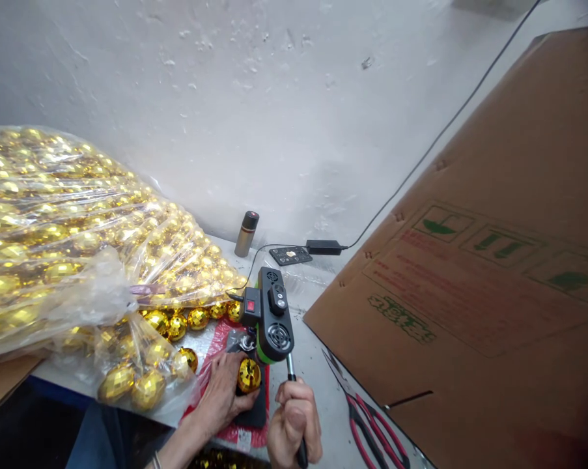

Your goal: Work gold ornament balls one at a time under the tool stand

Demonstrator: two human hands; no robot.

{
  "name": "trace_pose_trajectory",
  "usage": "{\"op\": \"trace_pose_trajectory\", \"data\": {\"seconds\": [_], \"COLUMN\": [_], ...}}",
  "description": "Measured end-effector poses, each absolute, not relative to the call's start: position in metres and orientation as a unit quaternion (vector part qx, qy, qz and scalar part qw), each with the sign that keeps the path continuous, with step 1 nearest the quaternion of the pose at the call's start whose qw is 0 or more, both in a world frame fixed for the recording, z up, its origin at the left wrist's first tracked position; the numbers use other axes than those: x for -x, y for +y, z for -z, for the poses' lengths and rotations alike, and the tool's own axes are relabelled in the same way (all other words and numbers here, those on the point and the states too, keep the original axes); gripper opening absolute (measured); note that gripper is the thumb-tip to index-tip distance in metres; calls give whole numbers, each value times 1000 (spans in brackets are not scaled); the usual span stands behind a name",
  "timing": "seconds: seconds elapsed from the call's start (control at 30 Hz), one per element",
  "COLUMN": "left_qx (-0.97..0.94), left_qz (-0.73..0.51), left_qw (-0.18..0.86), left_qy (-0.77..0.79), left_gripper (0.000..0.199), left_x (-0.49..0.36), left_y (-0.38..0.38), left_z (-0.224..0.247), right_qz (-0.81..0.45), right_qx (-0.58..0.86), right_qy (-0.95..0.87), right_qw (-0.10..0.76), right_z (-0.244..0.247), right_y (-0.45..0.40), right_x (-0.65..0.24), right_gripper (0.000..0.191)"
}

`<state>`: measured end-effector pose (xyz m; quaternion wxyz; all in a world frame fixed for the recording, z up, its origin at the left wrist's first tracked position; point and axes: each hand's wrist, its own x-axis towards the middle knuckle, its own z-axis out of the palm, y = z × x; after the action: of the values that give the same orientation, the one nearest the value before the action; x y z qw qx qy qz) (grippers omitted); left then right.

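A shiny gold faceted ball rests in the grip of my left hand, fingers and thumb around its left side, over a dark pad on a red plastic sheet. My right hand is closed around the black handle of a metal lever. The lever joins a small black machine with round vents and a red switch, standing just above the ball. Small clear plastic and metal bits lie behind my left fingertips, too small to tell apart.
A big clear bag of gold balls fills the left, with loose balls beside it. Red-handled scissors lie near a large cardboard box at right. A spray can, black card and power adapter stand or lie behind.
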<state>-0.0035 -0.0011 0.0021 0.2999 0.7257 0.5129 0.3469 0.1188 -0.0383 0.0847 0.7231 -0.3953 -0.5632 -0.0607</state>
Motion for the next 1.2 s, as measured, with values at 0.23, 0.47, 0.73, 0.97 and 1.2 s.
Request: {"op": "trace_pose_trajectory", "data": {"seconds": [0.23, 0.47, 0.73, 0.97, 1.2], "left_qx": [-727, -727, -731, -788, -699], "left_qz": [-339, -320, -348, -346, -171], "left_qw": [302, 312, 270, 114, 83], "left_qy": [516, 521, 522, 497, 690], "left_gripper": [55, 53, 60, 60, 31], "left_x": [2, 0, 11, 62, 114], "left_y": [0, 0, -24, -45, 9], "left_z": [-6, -15, 6, -6, -68], "right_qz": [86, 91, -53, -17, -22], "right_qx": [402, 384, 486, 450, 449], "right_qy": [-572, -615, -563, -555, -576], "right_qw": [710, 683, 666, 700, 683], "right_z": [-66, -66, -167, -157, -143], "right_y": [-36, -37, -42, -43, -47], "right_x": [-119, -127, -128, -118, -121], "right_gripper": [41, 43, 41, 39, 34]}}
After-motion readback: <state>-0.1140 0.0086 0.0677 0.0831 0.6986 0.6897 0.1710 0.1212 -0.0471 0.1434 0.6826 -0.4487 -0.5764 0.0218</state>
